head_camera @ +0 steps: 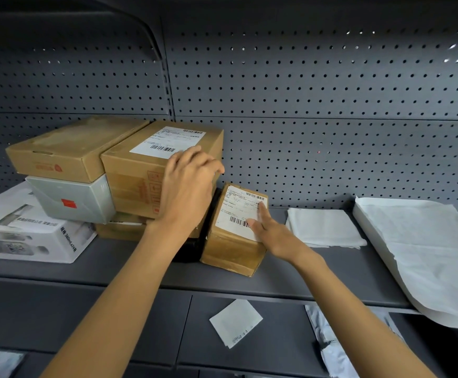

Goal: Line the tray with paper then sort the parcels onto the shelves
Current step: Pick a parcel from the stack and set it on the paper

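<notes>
Cardboard parcels are crowding the grey shelf [290,279] at nine o'clock, stacked against the perforated back panel [331,105]. The left hand [187,186] is resting against the front of the tall labelled box [146,170], fingers loosely spread and gripping nothing. At three o'clock of it, the right hand [271,233] is lying flat on the label of the small brown parcel [236,236], fingers extended, not closed around it. That parcel is leaning tilted against a black item [195,246] beside the stack. Folded white paper [326,227] is lying further toward three o'clock, with a larger paper sheet [429,257] draping over the shelf edge.
</notes>
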{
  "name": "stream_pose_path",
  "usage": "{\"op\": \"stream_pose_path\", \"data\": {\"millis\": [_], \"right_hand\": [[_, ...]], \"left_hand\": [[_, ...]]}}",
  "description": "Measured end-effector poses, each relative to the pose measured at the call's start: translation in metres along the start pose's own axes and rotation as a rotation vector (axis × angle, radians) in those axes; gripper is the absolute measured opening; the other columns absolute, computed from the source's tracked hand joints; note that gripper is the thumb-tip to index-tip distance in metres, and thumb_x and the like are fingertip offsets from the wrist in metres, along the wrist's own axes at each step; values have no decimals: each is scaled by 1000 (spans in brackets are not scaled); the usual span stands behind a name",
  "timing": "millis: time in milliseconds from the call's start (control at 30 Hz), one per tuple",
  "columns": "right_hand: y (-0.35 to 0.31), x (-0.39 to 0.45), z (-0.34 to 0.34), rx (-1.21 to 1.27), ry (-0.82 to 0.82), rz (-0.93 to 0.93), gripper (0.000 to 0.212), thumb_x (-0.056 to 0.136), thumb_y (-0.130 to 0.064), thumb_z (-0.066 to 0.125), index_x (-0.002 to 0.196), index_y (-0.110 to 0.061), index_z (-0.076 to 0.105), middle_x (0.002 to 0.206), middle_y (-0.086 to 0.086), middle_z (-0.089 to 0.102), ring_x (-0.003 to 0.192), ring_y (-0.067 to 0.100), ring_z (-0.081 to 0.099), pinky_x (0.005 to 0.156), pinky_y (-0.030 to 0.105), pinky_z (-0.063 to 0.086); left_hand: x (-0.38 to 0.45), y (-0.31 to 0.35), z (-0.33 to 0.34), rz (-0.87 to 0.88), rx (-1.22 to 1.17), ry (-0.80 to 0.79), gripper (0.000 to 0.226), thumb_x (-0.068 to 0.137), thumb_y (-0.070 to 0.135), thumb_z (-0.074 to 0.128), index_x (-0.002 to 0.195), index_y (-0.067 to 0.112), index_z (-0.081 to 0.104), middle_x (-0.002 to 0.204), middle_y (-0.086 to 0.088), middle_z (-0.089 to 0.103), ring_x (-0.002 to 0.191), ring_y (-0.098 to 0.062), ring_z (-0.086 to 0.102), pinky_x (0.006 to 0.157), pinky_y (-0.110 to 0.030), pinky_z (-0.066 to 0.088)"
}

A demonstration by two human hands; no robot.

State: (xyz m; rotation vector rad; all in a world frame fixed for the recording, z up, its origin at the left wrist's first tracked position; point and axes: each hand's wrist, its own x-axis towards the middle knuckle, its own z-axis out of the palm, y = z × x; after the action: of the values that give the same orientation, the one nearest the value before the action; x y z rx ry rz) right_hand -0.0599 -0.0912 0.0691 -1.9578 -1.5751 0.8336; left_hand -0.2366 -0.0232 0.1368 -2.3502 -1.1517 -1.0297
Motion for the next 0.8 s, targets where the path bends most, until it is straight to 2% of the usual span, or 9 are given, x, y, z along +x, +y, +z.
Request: {"op": "stream_pose_path", "data": {"millis": [100, 167, 233, 300, 333, 433, 533, 700, 800], "right_hand": [[1, 0, 0, 13, 5, 1, 67, 110, -42, 28, 163, -20, -7, 169, 4, 20, 149, 30, 35, 120, 40, 29], [1, 0, -1, 21, 7, 6, 67, 110, -42, 28, 163, -19, -6, 169, 5, 23, 149, 30, 35, 120, 39, 29], [0, 0, -1, 14, 7, 10, 67, 110, -41, 28, 163, -19, -6, 167, 6, 26, 148, 31, 37, 119, 40, 30], [0, -1, -2, 5, 3, 13, 67, 110, -41, 27, 163, -18, -7, 167, 7, 26, 147, 31, 38, 118, 39, 30], [1, 0, -2, 4, 1, 14, 67, 110, -41, 27, 163, -18, -7, 168, 7, 25, 148, 31, 37, 118, 39, 30], [1, 1, 0, -8, 6, 23, 67, 110, -42, 27, 163, -20, -6, 167, 7, 26, 147, 31, 37, 119, 42, 31], [0, 3, 3, -34, 48, 39, 66, 109, -44, 28, 164, -19, -1, 161, 12, 36, 142, 33, 42, 116, 46, 35], [-3, 3, -5, 74, 158, 9, 66, 107, -34, 40, 163, -21, 9, 153, 11, 48, 140, 32, 45, 115, 48, 36], [-14, 0, -23, 200, 266, -60, 65, 106, -31, 45, 162, -25, 13, 142, 6, 54, 129, 26, 53, 107, 39, 41]], "left_hand": [[-13, 16, 1, 204, -128, 82, 26, 88, -2, 68, 108, 12, 75, 115, -3, 74, 131, -24, 58, 111, -44, 44], [-29, 28, 5, 195, -307, 22, 29, 93, -1, 59, 117, 9, 71, 123, -3, 71, 129, -19, 59, 103, -38, 52], [-42, 29, 17, -3, -468, -166, 39, 103, 8, 48, 140, 14, 58, 145, 0, 56, 136, -14, 51, 109, -37, 47], [-52, 26, 29, -184, -552, -420, 52, 107, 21, 41, 158, 22, 29, 165, 5, 29, 150, -12, 30, 121, -35, 31], [-55, 25, 32, -262, -597, -521, 58, 108, 25, 39, 161, 25, 17, 168, 6, 20, 153, -14, 23, 124, -36, 25], [-57, 27, 35, -518, -717, -625, 64, 108, 30, 40, 162, 27, 7, 166, 2, 26, 152, -22, 28, 120, -37, 25], [-56, 27, 39, -631, -765, -602, 64, 107, 32, 44, 162, 23, 12, 162, -2, 36, 148, -23, 35, 118, -38, 30], [-55, 32, 39, -565, -860, -458, 58, 104, 22, 51, 158, 24, 30, 149, 3, 54, 136, -16, 51, 107, -22, 36], [-47, 37, 30, -532, -954, -236, 49, 105, 29, 49, 153, 29, 41, 149, 7, 54, 140, -12, 47, 117, -33, 37]]}}
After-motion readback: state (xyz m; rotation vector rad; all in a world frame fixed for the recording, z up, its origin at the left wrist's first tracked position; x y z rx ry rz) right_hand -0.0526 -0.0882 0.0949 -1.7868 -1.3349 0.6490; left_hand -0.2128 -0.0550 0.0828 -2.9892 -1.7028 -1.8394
